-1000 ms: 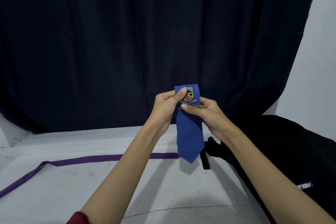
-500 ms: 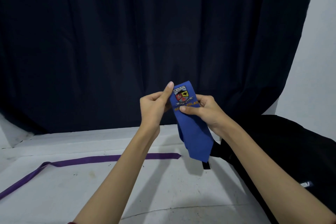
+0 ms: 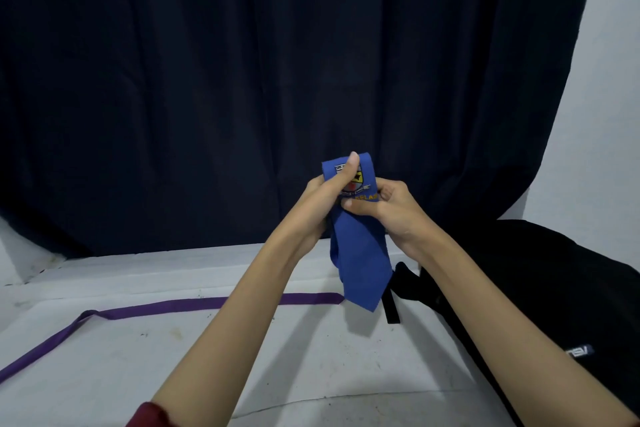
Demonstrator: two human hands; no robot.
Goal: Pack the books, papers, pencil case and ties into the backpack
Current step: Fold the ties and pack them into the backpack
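Note:
I hold a folded blue tie [image 3: 360,263] with an embroidered crest up in front of me, above the white table. My left hand [image 3: 323,199] grips its upper left side, the thumb lying over the crest. My right hand [image 3: 389,206] pinches the tie just below the crest from the right. The tie's pointed end hangs down free. A purple tie [image 3: 166,307] lies stretched flat across the table to the left. The black backpack [image 3: 554,288] lies at the right, under my right forearm; its opening is not visible.
A white table [image 3: 138,374] spreads below my arms. A dark curtain [image 3: 242,80] hangs behind it, with a pale wall [image 3: 602,114] at the right. A black strap [image 3: 393,308] of the backpack lies on the table beneath the blue tie.
My left thumb has come back over the crest, and the tie's hanging end has swung a little.

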